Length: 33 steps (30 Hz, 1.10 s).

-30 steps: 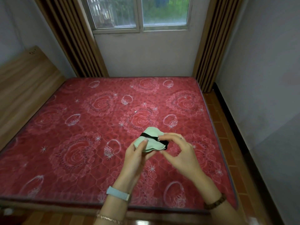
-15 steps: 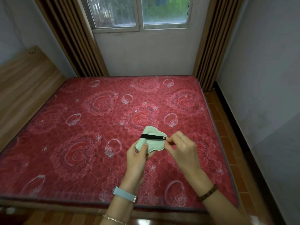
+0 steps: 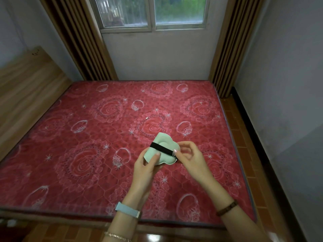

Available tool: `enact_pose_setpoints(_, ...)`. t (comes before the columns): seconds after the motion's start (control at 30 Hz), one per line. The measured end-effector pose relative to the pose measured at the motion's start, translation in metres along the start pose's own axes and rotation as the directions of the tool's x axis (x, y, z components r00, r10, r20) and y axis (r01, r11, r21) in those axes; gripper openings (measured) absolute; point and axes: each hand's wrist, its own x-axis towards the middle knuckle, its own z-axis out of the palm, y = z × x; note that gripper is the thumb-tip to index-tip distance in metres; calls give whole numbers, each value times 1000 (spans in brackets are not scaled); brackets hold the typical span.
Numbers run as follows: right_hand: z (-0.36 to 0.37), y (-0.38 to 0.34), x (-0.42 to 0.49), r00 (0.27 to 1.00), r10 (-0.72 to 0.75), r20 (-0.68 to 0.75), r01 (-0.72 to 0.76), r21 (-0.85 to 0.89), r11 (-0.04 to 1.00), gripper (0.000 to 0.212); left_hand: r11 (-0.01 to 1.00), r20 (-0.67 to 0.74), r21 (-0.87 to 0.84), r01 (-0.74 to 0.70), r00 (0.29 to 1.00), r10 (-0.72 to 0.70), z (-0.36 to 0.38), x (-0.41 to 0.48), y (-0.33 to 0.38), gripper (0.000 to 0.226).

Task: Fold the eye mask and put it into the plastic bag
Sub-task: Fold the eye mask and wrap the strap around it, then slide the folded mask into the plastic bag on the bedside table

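A pale green eye mask [image 3: 163, 144], folded over on itself, is held in the air above the red mattress. Its black elastic strap [image 3: 161, 148] runs slantwise across the top of the fold. My left hand [image 3: 145, 169] grips the mask's lower left edge, thumb on top. My right hand [image 3: 191, 157] pinches the strap's right end at the small buckle by the mask's right edge. No plastic bag is in view.
The red rose-patterned mattress [image 3: 97, 137] fills the middle of the room. A wooden headboard [image 3: 22, 84] stands on the left, and a tiled floor strip [image 3: 244, 145] runs along the right wall. A tiny light speck [image 3: 146, 117] lies on the mattress.
The strap has been drawn across the folded mask and now lies flatter over it. My right hand shifted to the strap's right end; both hands stayed roughly in place.
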Motion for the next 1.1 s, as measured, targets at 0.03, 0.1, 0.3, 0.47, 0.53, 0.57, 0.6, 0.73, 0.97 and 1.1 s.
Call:
enact_pose_setpoints(0.03, 2, 0, 1, 998, 36, 42, -39, 61, 997, 27, 1000, 7, -2, -2, 1000, 2, 0, -1, -1, 25)
enact_pose_setpoints(0.1, 7, 1, 2, 993, 66, 97, -78, 127, 989, 28, 1000, 18, -10, -8, 1000, 8, -2, -2, -3, 30)
enact_pose_setpoints(0.3, 15, 9, 10, 982, 45, 183, -53, 40, 998, 27, 1000, -57, 4, 11, 998, -10, -19, -10, -9, 40)
enact_pose_setpoints(0.47, 34, 16, 12, 958, 49, 284, -55, 14, 998, 28, 1000, -204, 14, 25, 979, -22, -43, -20, -19, 40)
enact_pose_setpoints(0.53, 44, 21, 11, 939, 79, 336, -95, 31, 995, 28, 1000, -254, 6, 29, 967, -27, -55, -27, -22, 38)
enact_pose_setpoints(0.57, 50, 23, 9, 926, 98, 364, -120, 39, 992, 27, 999, -275, -4, 32, 961, -32, -61, -31, -24, 38)
enact_pose_setpoints(0.6, 55, 27, 7, 913, 119, 389, -146, 41, 988, 26, 999, -294, -22, 33, 955, -38, -66, -35, -25, 37)
enact_pose_setpoints(0.73, 80, 43, -2, 868, 188, 461, -222, 21, 975, 28, 999, -386, -51, 16, 922, -34, -87, -54, -31, 42)
enact_pose_setpoints(0.97, 124, 50, -16, 740, 214, 637, -168, -132, 977, 27, 1000, -541, -23, 0, 841, -13, -127, -94, -37, 31)
enact_pose_setpoints(1.1, 159, 36, -33, 646, 179, 742, -39, -202, 979, 28, 999, -578, 39, -19, 815, 38, -161, -126, -21, 32)
